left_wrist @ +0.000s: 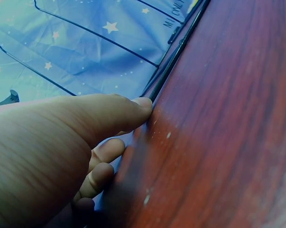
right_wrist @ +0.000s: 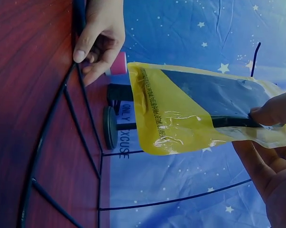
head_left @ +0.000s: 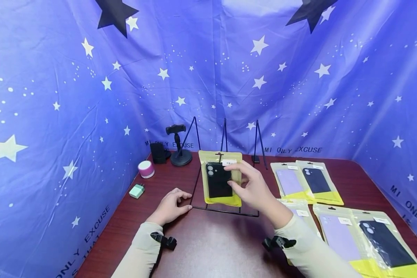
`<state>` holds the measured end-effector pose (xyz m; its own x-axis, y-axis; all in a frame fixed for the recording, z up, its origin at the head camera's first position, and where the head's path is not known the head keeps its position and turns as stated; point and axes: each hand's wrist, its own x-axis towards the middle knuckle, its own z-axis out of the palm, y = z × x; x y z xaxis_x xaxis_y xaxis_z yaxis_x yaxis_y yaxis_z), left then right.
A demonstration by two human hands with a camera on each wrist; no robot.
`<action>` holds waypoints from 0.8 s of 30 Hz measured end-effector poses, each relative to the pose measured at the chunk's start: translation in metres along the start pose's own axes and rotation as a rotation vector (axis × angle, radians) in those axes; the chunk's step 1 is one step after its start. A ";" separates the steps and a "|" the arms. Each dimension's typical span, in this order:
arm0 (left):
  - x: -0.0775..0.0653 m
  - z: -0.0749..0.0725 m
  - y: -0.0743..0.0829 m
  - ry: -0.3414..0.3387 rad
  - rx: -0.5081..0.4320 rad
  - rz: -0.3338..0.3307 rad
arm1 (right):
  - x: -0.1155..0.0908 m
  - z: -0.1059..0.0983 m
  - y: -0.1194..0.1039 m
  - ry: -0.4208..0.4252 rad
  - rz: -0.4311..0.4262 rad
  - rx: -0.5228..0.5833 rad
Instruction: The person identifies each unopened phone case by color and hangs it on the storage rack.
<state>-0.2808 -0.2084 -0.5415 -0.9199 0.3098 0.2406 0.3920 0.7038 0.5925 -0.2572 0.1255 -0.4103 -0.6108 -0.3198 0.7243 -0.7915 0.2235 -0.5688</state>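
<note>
My right hand (head_left: 255, 187) pinches a yellow-edged clear bag holding a black phone case (head_left: 217, 185) by its right side, thumb and fingers on either face. The bag is upright in front of a black wire display rack (head_left: 226, 212), overlapping its middle prong in the head view. The right wrist view has the bag (right_wrist: 173, 130) side-on, its yellow bottom pointing at the left hand. With thumb and fingers at the rack's front left corner, my left hand (head_left: 170, 206) grips the wire (left_wrist: 181, 45) close to the tabletop.
Bagged phone cases, lilac (head_left: 288, 181) and black (head_left: 314, 179), lie on the right of the red-brown table (head_left: 208, 247). To the left stand a phone holder (head_left: 180, 157), a black stand (head_left: 157, 152), a pink-and-white round item (head_left: 146, 170) and a mint charger plug (head_left: 136, 191). Starry blue cloth surrounds the table.
</note>
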 end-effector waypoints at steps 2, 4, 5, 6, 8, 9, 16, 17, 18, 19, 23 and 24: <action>0.000 0.000 0.001 0.001 -0.002 0.001 | 0.003 0.001 0.005 0.018 -0.003 -0.004; 0.000 -0.001 0.001 0.001 -0.003 -0.002 | 0.007 0.001 0.008 0.034 0.003 -0.007; 0.000 -0.001 0.002 0.002 -0.006 -0.003 | 0.010 0.001 0.006 0.040 0.013 -0.003; 0.000 -0.001 0.002 0.005 -0.008 -0.003 | 0.013 0.001 0.002 0.042 0.024 0.002; -0.001 -0.001 0.003 0.005 -0.008 -0.011 | 0.017 0.000 0.000 0.046 0.044 0.005; -0.001 -0.001 0.003 0.006 -0.009 -0.011 | 0.018 0.000 0.002 0.047 0.057 0.007; -0.002 0.000 0.003 0.017 -0.003 -0.005 | 0.024 0.002 0.030 0.063 0.100 0.049; -0.002 0.000 0.003 0.016 -0.001 -0.007 | 0.026 0.003 0.032 0.068 0.103 0.056; -0.002 0.000 0.003 0.015 0.000 -0.008 | 0.028 0.003 0.034 0.075 0.104 0.059; -0.002 0.000 0.002 0.014 0.001 -0.009 | 0.030 0.003 0.036 0.084 0.106 0.054; -0.001 0.001 0.001 0.004 0.003 -0.013 | 0.036 0.005 0.045 0.117 0.119 0.029; -0.001 0.001 0.001 0.004 0.005 -0.012 | 0.038 0.006 0.047 0.125 0.125 0.029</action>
<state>-0.2793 -0.2075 -0.5418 -0.9244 0.2992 0.2365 0.3812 0.7103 0.5917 -0.3174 0.1187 -0.4120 -0.7039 -0.1742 0.6886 -0.7091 0.2268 -0.6676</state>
